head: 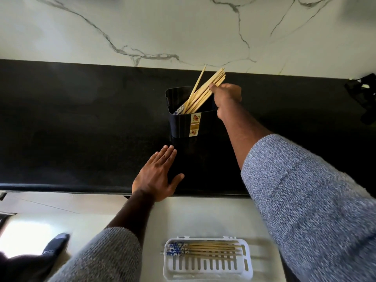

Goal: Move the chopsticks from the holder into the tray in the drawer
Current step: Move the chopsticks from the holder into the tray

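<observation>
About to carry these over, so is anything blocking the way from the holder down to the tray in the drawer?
Nothing visible does. The left hand rests flat on the counter beside that line, and the tray lies open below, with some chopsticks already along its far side.

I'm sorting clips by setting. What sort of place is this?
Most likely a home kitchen. A dark stone countertop runs under a marble-look wall, the right hand grips chopsticks in a black holder, and a white slotted tray lies in an open drawer below.
</observation>
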`<state>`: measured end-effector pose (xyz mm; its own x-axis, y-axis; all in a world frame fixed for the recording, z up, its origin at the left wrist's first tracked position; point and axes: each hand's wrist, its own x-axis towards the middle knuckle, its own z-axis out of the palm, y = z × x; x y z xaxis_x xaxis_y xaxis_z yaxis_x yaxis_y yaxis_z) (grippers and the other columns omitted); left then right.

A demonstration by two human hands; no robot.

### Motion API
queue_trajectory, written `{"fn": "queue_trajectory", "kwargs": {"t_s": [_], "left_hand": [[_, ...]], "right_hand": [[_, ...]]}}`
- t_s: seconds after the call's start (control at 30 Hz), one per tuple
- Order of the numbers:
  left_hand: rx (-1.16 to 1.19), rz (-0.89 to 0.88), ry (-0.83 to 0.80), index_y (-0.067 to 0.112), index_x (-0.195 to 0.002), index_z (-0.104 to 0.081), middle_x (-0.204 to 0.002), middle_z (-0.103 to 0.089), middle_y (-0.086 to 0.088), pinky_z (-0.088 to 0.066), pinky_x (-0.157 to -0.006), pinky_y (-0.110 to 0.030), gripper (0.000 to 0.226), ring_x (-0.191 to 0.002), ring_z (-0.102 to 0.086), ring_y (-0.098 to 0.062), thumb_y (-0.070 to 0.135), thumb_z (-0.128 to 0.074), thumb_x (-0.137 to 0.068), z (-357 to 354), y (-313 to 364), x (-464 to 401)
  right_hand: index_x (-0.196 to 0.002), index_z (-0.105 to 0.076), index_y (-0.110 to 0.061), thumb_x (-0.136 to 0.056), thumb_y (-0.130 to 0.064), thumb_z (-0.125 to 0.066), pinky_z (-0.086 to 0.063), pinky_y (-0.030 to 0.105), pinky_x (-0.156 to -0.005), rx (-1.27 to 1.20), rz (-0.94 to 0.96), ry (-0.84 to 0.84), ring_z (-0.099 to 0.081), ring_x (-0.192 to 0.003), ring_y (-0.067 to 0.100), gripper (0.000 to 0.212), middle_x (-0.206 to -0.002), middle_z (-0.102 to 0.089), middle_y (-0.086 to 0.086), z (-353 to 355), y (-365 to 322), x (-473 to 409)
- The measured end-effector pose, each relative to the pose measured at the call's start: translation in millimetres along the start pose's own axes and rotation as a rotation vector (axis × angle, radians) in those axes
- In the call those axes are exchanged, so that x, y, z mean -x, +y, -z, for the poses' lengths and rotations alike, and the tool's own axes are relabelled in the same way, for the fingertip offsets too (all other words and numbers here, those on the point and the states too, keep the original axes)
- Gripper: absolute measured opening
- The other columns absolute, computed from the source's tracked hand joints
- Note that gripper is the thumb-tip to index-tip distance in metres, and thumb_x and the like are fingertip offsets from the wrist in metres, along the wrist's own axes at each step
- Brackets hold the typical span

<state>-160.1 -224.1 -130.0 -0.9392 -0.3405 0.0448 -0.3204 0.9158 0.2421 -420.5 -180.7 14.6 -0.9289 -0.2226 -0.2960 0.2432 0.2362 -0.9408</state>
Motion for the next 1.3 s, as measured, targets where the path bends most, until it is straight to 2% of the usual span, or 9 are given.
{"fn": "queue_trajectory", "kwargs": {"t_s": [0.3, 0.43, 0.67, 0.77, 0.93, 1.13, 1.23, 1.3], "left_hand": [[0.003, 0.005, -0.028, 0.02, -0.159, -0.005, -0.165, 0.002, 0.002, 0.001, -0.124, -0.031, 0.084, -0.153, 0.007, -0.012, 0.071, -0.015, -0.093, -1, -1, -1], [0.016, 0.008, -0.023, 0.021, -0.159, -0.007, -0.165, 0.0, 0.002, 0.002, -0.123, -0.03, 0.083, -0.153, 0.005, -0.011, 0.07, -0.017, -0.093, -1, 0, -1], [0.008, 0.018, -0.009, 0.019, -0.159, -0.012, -0.166, -0.006, 0.001, -0.001, -0.122, -0.03, 0.085, -0.153, 0.001, -0.011, 0.07, -0.02, -0.092, -2, -1, -2], [0.009, 0.03, 0.004, 0.019, -0.159, -0.014, -0.166, -0.008, 0.002, -0.002, -0.123, -0.029, 0.085, -0.153, 0.0, -0.01, 0.07, -0.023, -0.092, -3, 0, -1], [0.014, 0.041, 0.008, 0.018, -0.159, -0.016, -0.166, -0.01, 0.002, -0.002, -0.122, -0.029, 0.085, -0.152, 0.0, -0.008, 0.069, -0.025, -0.091, -2, 2, -1], [0.016, 0.033, 0.015, 0.015, -0.158, -0.021, -0.166, -0.015, -0.001, -0.006, -0.123, -0.032, 0.084, -0.153, -0.007, -0.012, 0.066, -0.03, -0.092, -2, 4, 1], [0.011, 0.035, 0.019, 0.015, -0.158, -0.02, -0.166, -0.015, -0.001, -0.006, -0.123, -0.033, 0.081, -0.153, -0.007, -0.013, 0.063, -0.035, -0.096, -1, 4, 0], [0.01, 0.043, 0.017, 0.016, -0.159, -0.02, -0.166, -0.014, -0.001, -0.005, -0.123, -0.032, 0.078, -0.153, -0.006, -0.013, 0.059, -0.041, -0.098, -1, 5, 1]], "right_hand": [[-0.11, -0.071, -0.012, -0.089, -0.022, -0.075, -0.048, 0.013, -0.054, -0.128, 0.109, 0.065, -0.065, -0.073, 0.002, 0.023, -0.077, -0.067, -0.008, 20, 2, 10], [-0.103, -0.072, -0.013, -0.089, -0.021, -0.075, -0.048, 0.014, -0.055, -0.255, 0.151, 0.119, -0.064, -0.074, 0.005, 0.016, -0.082, -0.071, -0.003, 34, 2, 14], [-0.099, -0.072, -0.011, -0.091, -0.019, -0.072, -0.054, 0.022, -0.059, -0.529, 0.055, 0.176, -0.069, -0.071, 0.01, 0.012, -0.09, -0.076, 0.006, 74, 14, 37], [-0.097, -0.074, -0.009, -0.092, -0.018, -0.072, -0.057, 0.025, -0.063, -0.638, -0.005, 0.187, -0.068, -0.069, 0.011, 0.011, -0.082, -0.074, 0.006, 95, 33, 58], [-0.096, -0.072, -0.01, -0.093, -0.016, -0.07, -0.056, 0.028, -0.068, -0.749, -0.081, 0.174, -0.067, -0.072, 0.011, 0.007, -0.08, -0.071, 0.003, 125, 84, 94], [-0.088, -0.07, -0.021, -0.098, -0.021, -0.063, -0.053, 0.025, -0.068, -0.615, -0.131, 0.165, -0.066, -0.076, 0.009, 0.012, -0.081, -0.07, -0.003, 162, 189, 144], [-0.083, -0.071, -0.018, -0.097, -0.017, -0.065, -0.051, 0.025, -0.061, -0.555, -0.219, 0.254, -0.064, -0.066, 0.008, 0.015, -0.073, -0.068, -0.002, 173, 250, 179], [-0.089, -0.073, -0.013, -0.096, -0.01, -0.064, -0.051, 0.026, -0.057, -0.528, -0.273, 0.32, -0.063, -0.067, 0.014, 0.012, -0.074, -0.068, 0.002, 174, 286, 203]]}}
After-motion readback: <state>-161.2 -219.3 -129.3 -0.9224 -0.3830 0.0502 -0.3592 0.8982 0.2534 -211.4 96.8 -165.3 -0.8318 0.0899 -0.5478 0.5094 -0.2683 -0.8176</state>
